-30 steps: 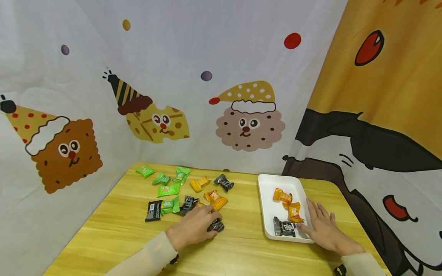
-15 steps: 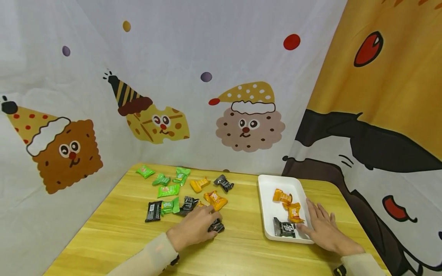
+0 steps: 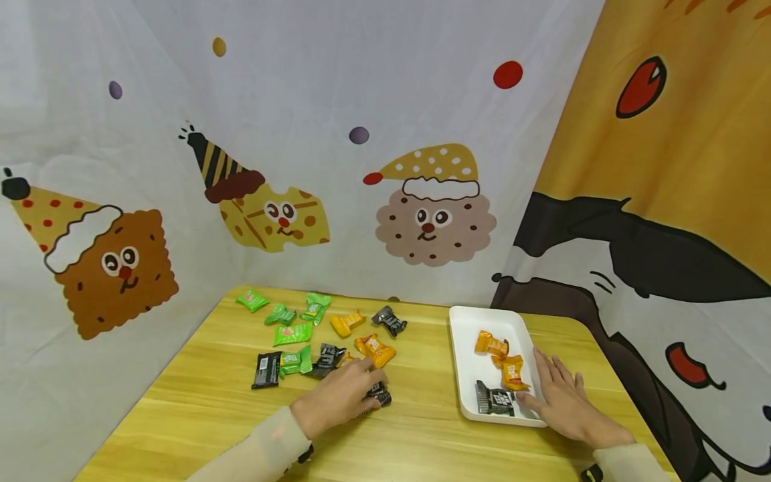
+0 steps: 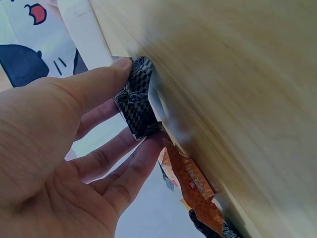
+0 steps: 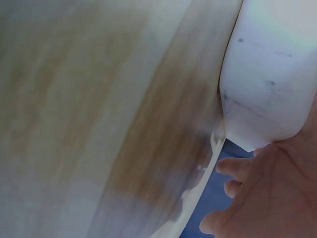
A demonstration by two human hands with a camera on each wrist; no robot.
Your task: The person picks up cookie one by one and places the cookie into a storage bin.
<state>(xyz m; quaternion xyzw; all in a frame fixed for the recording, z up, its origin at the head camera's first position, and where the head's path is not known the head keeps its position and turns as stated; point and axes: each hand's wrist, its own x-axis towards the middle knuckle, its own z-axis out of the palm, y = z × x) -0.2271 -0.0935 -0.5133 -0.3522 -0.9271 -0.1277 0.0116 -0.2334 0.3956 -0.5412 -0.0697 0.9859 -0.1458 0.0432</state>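
Left hand [image 3: 337, 399] pinches a black sweet [image 4: 138, 101] between thumb and fingers; right hand [image 3: 566, 407] — fingers straight — touches the tray [image 3: 468, 328]. Lettering on an orange sweet [image 4: 199, 201] is illegible.

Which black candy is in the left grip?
The checkered black candy, pinched between thumb and fingers; other black candies lie unheld on the table or in the tray.

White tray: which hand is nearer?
Right: the right hand touches the right side of the white tray; the left hand is off to its left, pinching a black packet.

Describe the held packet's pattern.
The packet has black and grey checks, clearest in the left wrist view.
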